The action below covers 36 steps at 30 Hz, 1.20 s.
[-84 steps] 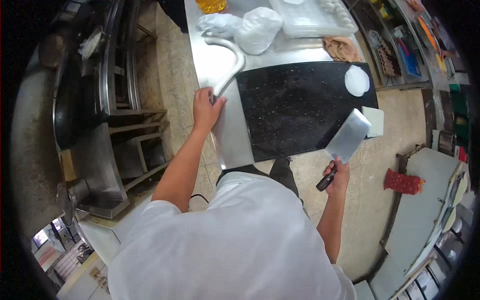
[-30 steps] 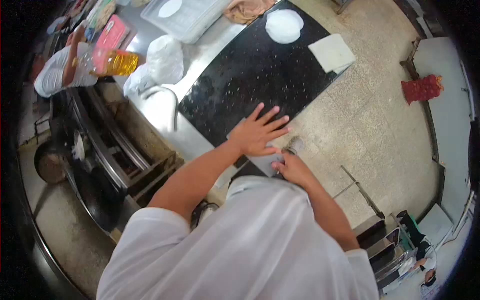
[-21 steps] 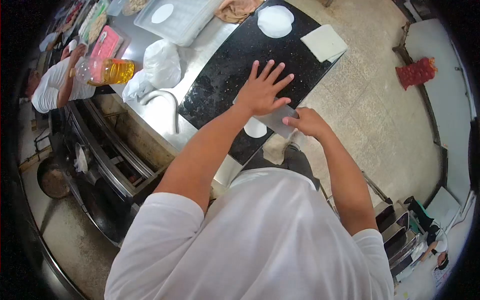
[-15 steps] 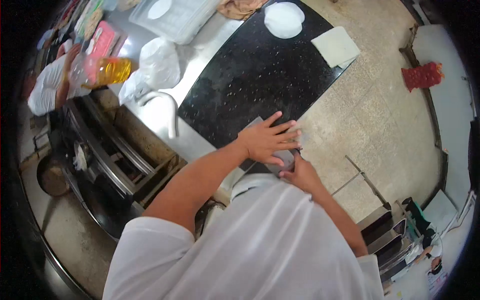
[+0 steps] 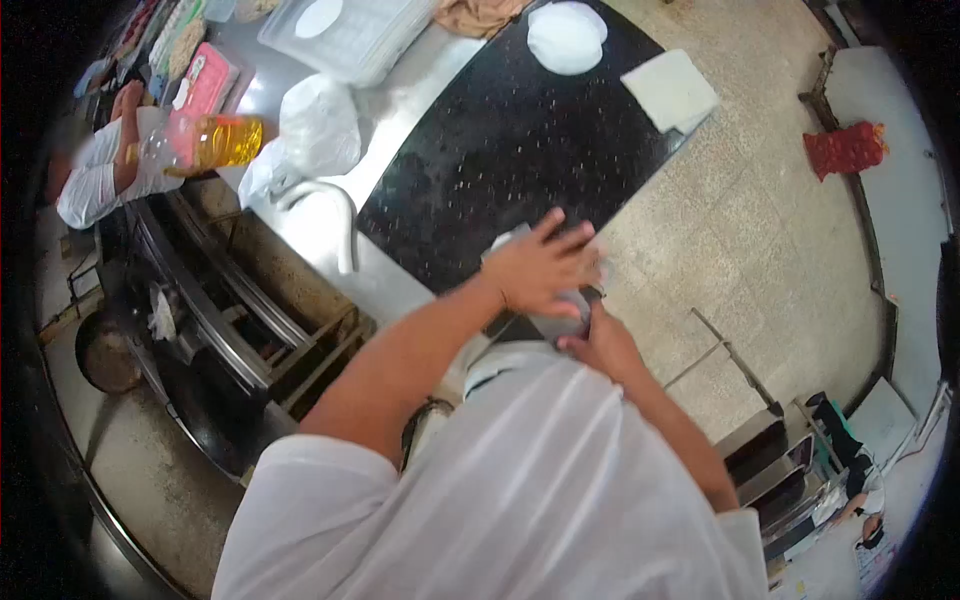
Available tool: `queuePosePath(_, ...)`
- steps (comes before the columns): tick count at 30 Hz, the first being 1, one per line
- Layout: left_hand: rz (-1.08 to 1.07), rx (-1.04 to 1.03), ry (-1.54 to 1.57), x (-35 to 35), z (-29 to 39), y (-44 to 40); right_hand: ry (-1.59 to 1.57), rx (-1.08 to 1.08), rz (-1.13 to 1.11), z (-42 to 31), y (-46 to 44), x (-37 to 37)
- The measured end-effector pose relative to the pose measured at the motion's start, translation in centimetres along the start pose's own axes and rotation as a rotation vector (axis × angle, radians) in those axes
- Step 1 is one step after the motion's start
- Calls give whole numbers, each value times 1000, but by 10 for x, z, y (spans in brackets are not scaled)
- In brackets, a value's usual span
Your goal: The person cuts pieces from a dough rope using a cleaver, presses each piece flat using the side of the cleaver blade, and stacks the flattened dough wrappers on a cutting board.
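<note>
Head view: clock directions are read from the left hand.
Left hand [image 5: 540, 270]: flat and blurred over the cleaver, fingers spread wide, gripping nothing visible; the palm hides whether it touches the metal.
Right hand [image 5: 610, 345]: between four and five o'clock, curled narrow around the cleaver's handle end; the handle itself is mostly hidden.
Cleaver [image 5: 560, 320]: at five o'clock, by the near edge of the black slab [image 5: 520, 140], its blade seen between the two hands.
Blade handling: likely stiff, fairly heavy and slick if wet or oily; the handle is the place to hold, with only a flat palm on the broad face, fingers away from the edge.
Pale patch: just beyond the left fingers; whether blade or dough I cannot tell.
Dough rope [image 5: 347, 225]: between nine and ten o'clock, curved on the steel; probably soft and easily dented, best lifted along its length.
White rounds [image 5: 566, 38]: at twelve o'clock on the slab, overlapping; likely thin, floppy, easily torn, so best taken by the rim.
White pad [image 5: 670, 90]: at one o'clock, on the slab's edge.
</note>
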<state>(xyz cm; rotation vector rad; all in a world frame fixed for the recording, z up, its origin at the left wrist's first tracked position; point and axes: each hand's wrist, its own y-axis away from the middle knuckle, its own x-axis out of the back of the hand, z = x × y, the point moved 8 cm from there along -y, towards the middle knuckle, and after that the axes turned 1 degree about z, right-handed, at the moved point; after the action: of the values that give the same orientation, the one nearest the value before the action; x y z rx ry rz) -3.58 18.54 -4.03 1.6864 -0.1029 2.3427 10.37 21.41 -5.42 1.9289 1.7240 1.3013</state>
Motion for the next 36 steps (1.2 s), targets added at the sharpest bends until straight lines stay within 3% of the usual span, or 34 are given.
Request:
queuePosePath(3, 8, -98, 89, 2, 1, -19, 8, -148, 75, -3, -3, 25)
queuePosePath(8, 219, 70, -79, 38, -83, -39, 260, -12, 113, -42, -63, 84)
queuePosePath(11, 216, 1, -14, 29, -65, -39, 165, -51, 144, -29, -40, 58)
queuePosePath(13, 94, 3, 26, 14, -17, -15, 60, -38, 7, 7, -8, 14)
queuePosePath(15, 143, -160, 66, -10, 24, -9, 18, -53, -56, 20, -4, 5)
queuePosePath(19, 120, -52, 55, 8, -1, -37, 107, -191, 82, 10, -10, 53)
queuePosePath(21, 199, 100, -46, 31, -43, -46, 222, -7, 88, -19, -40, 85)
queuePosePath(23, 228, 116, -93, 41, -75, -55, 244, 33, 109, -33, -63, 101)
queuePosePath(25, 235, 144, -95, 38, -69, -45, 260, 48, 86, -32, -54, 88)
queuePosePath(28, 139, 113, 40, 15, -35, -24, 13, 166, 69, -2, -26, 38)
queuePosePath(30, 102, 23, 69, 0, 13, -12, 11, 49, -53, 32, -6, 5)
queuePosePath(33, 133, -19, 70, -2, 2, -47, 62, -89, 93, 29, 0, 39)
queuePosePath(36, 205, 75, -42, 23, -23, -64, 173, -26, 70, 1, -29, 91)
